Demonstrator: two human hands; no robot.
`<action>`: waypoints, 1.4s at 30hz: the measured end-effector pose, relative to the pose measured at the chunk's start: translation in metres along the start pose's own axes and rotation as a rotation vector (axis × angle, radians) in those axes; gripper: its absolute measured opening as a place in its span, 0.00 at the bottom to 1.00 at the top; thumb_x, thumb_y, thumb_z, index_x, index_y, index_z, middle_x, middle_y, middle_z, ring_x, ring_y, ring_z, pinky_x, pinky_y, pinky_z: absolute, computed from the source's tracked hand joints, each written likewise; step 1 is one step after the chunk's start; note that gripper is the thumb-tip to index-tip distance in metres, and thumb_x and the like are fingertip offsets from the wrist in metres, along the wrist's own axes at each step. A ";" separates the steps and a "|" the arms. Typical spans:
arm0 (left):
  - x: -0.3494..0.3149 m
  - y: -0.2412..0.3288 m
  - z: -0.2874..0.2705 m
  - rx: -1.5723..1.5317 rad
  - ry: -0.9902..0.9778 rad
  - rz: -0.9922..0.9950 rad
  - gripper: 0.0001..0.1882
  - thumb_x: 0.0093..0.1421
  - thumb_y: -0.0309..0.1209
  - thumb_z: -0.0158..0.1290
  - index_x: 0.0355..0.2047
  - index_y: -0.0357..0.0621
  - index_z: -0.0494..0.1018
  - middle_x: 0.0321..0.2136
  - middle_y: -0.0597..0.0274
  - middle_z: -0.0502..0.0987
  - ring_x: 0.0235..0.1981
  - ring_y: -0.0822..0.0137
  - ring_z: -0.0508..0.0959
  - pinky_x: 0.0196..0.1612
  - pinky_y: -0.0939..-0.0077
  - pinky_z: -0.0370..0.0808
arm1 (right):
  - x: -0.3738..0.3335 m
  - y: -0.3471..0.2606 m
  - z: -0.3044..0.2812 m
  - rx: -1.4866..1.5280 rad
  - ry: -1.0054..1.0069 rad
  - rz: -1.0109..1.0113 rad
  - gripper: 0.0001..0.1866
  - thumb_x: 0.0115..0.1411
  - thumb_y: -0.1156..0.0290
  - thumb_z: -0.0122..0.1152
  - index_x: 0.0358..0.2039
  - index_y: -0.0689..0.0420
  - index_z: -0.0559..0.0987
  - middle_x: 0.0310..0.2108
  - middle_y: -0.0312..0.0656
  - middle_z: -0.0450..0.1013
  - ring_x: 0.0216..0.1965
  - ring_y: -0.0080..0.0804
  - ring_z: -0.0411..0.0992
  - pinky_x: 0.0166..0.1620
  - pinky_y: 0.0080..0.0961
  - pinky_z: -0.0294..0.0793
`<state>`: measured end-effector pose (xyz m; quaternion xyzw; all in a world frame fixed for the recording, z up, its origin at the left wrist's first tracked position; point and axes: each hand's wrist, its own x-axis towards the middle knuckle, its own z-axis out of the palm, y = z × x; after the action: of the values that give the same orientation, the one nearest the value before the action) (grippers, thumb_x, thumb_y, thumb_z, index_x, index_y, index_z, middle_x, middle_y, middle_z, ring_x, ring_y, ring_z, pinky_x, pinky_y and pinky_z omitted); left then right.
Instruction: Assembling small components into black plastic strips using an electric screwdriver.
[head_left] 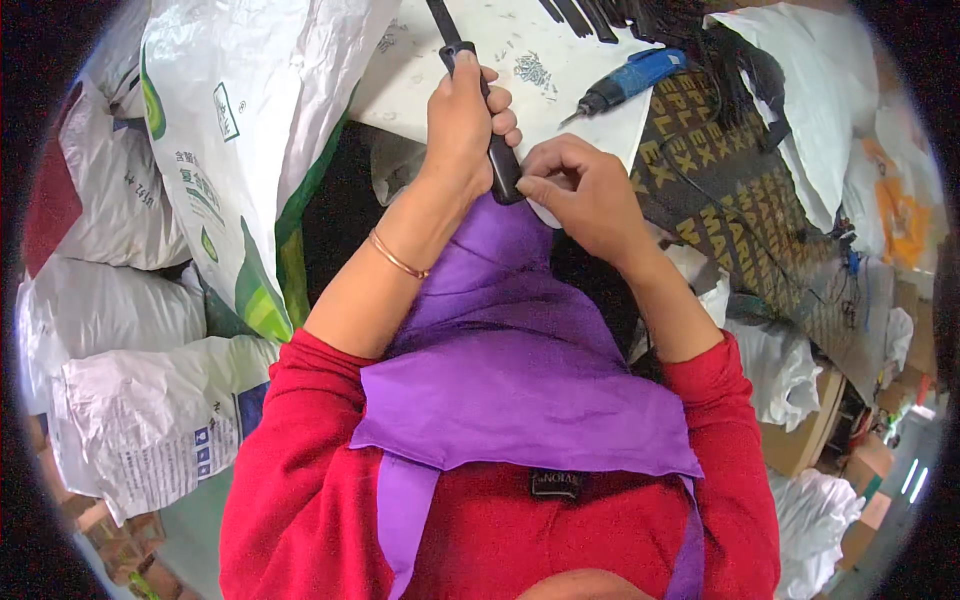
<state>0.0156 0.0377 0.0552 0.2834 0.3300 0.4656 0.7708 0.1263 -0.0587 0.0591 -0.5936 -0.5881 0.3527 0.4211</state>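
Note:
My left hand point(460, 125) is wrapped round a long black handle point(508, 178), the thumb lying along its upper part. From the handle's far end a narrow dark bar point(441, 18) runs up out of the picture. My right hand point(592, 195) is closed in a pinch at the near end of the handle, thumb tip against or right beside it. Whatever may be between those fingertips is too small to make out. Just beyond the right hand, a blue and black electric screwdriver point(630, 82) lies on the white work surface point(420, 95). A pile of small silvery screws point(533, 70) lies to its left.
A large white and green woven sack point(250, 110) rises close on the left, with more stuffed white bags point(150, 420) below it. Black strips point(590, 15) lie at the far edge. On the right are a dark printed sheet point(720, 190), a white bag point(810, 90) and cardboard boxes point(815, 425).

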 end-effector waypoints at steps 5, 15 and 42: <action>0.006 0.005 0.001 0.031 -0.007 0.058 0.16 0.62 0.43 0.38 0.32 0.41 0.58 0.14 0.69 0.57 0.11 0.76 0.58 0.14 0.79 0.60 | 0.001 -0.007 0.004 -0.121 0.055 -0.096 0.08 0.47 0.73 0.62 0.26 0.63 0.74 0.29 0.45 0.70 0.28 0.34 0.72 0.33 0.24 0.73; -0.002 0.008 -0.012 0.034 -0.025 -0.068 0.18 0.64 0.47 0.38 0.34 0.43 0.60 0.16 0.70 0.61 0.13 0.77 0.59 0.17 0.82 0.59 | 0.025 -0.016 0.000 -0.064 -0.308 0.228 0.10 0.44 0.70 0.65 0.21 0.63 0.75 0.25 0.44 0.73 0.27 0.31 0.71 0.33 0.24 0.70; -0.022 0.027 -0.096 -0.025 -0.012 -0.364 0.20 0.64 0.50 0.35 0.44 0.49 0.63 0.15 0.72 0.58 0.11 0.79 0.56 0.14 0.84 0.57 | 0.242 0.036 0.048 -0.829 -0.088 -0.243 0.14 0.46 0.63 0.61 0.27 0.61 0.79 0.23 0.45 0.75 0.25 0.36 0.74 0.33 0.27 0.73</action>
<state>-0.0809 0.0417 0.0209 0.2122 0.3651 0.3210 0.8477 0.1111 0.1875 0.0250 -0.6235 -0.7630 0.0594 0.1599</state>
